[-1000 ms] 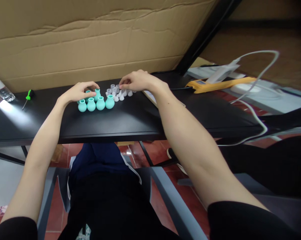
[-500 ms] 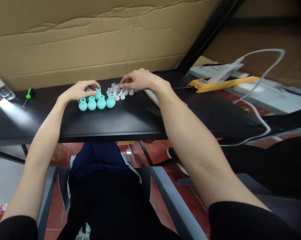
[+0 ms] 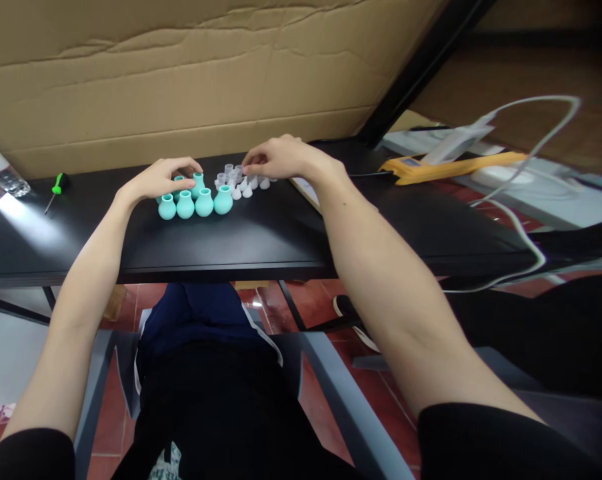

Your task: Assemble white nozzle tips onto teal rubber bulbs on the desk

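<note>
Several teal rubber bulbs (image 3: 204,203) with round bodies and open necks stand grouped on the black table. My left hand (image 3: 163,179) reaches over the back ones from the left, thumb and fingers curved round the neck of a teal bulb (image 3: 198,185); part of the group is hidden beneath it. Just right of the bulbs lies a cluster of small clear plastic cups (image 3: 229,171) and whitish cone-shaped pieces (image 3: 247,191). At the back of this cluster my right hand (image 3: 275,160) has its fingertips pinched at one clear cup, and its palm covers some of the pieces.
A green-and-black screwdriver (image 3: 57,190) and a water bottle (image 3: 1,167) are at the left. Cardboard (image 3: 181,87) walls off the back. Right of my forearm are a yellow power strip (image 3: 431,168) and a white cable (image 3: 535,147). A flat pale-edged object (image 3: 307,192) lies partly under my right forearm.
The view has shifted slightly. Both hands keep nearly the same places, the left at the teal bulbs and the right at the clear cups.
</note>
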The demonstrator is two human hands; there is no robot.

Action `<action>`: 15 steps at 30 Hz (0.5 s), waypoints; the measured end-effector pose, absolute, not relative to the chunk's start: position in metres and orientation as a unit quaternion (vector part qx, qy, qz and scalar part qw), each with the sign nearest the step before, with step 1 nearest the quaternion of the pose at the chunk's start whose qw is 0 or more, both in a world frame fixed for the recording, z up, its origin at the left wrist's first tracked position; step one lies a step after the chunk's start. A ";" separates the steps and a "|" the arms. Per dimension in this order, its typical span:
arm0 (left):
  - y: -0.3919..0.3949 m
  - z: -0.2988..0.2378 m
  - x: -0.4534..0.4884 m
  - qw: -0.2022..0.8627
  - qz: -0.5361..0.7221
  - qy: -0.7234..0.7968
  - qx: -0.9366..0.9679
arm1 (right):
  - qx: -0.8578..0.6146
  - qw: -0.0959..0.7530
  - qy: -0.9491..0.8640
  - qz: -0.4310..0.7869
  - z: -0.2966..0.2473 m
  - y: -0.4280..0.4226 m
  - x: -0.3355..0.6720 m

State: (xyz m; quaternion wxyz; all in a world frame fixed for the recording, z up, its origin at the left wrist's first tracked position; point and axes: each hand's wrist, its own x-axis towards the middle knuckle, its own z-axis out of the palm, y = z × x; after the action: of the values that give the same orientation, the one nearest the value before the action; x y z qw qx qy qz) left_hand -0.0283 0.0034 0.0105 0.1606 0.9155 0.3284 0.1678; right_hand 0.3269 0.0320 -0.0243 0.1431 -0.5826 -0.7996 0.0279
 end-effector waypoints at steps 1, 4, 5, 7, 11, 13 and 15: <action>0.003 0.010 -0.028 0.161 0.168 0.328 0.915 | -0.580 0.145 -0.801 0.030 -0.025 0.033 0.327; 0.003 0.010 -0.029 0.161 0.167 0.327 0.916 | -0.581 0.155 -0.798 0.033 -0.027 0.035 0.327; 0.003 0.010 -0.028 0.161 0.167 0.327 0.916 | -0.583 0.160 -0.796 0.032 -0.027 0.035 0.328; 0.004 0.010 -0.028 0.159 0.167 0.328 0.916 | -0.579 0.161 -0.798 0.035 -0.027 0.035 0.329; 0.004 0.010 -0.027 0.156 0.163 0.330 0.916 | -0.564 0.153 -0.810 0.046 -0.024 0.032 0.332; 0.004 0.010 -0.027 0.156 0.164 0.332 0.916 | -0.568 0.157 -0.807 0.041 -0.024 0.032 0.331; 0.003 0.010 -0.026 0.157 0.166 0.334 0.915 | -0.570 0.162 -0.805 0.035 -0.026 0.034 0.330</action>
State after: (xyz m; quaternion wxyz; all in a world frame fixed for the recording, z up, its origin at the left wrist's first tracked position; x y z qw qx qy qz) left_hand -0.0264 0.0028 0.0100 0.1569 0.9147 0.3337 0.1657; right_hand 0.3301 0.0337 -0.0262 0.1620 -0.5703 -0.8045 0.0351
